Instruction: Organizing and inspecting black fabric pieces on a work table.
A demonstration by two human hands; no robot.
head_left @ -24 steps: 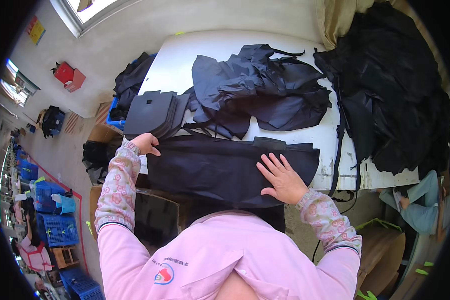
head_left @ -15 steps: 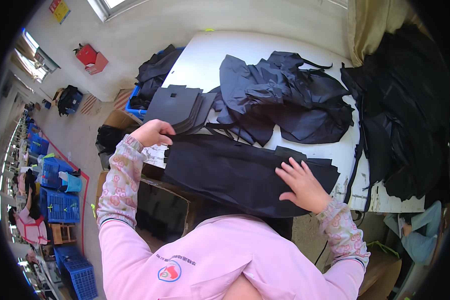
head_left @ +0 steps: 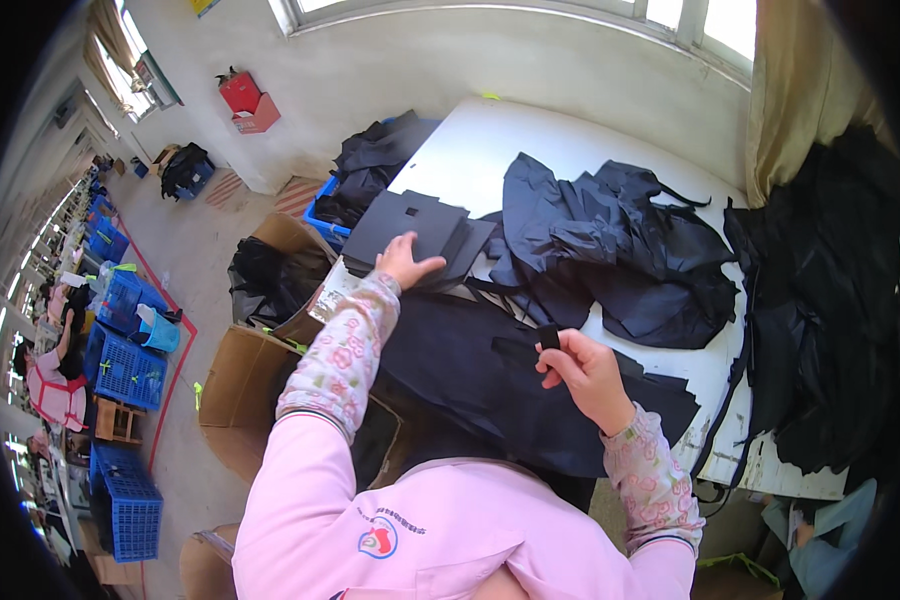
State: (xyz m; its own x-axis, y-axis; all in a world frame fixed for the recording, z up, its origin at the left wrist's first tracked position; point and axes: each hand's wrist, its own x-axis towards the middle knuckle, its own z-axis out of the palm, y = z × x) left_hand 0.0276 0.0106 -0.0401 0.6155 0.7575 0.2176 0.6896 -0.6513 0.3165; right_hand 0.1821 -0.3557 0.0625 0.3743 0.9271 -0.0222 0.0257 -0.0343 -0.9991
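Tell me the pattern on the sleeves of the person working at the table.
Pink with a small floral print, seen on the left sleeve in the head view.

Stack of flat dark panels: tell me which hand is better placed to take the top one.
Left. The left hand already rests on the stack of flat dark panels, while the right hand pinches a small black piece over the dark fabric.

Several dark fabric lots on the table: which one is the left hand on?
The left hand rests on the stack of flat dark cut panels at the table's left end. It is neatly piled, unlike the crumpled dark garment heap mid-table and the flat dark piece at the near edge.
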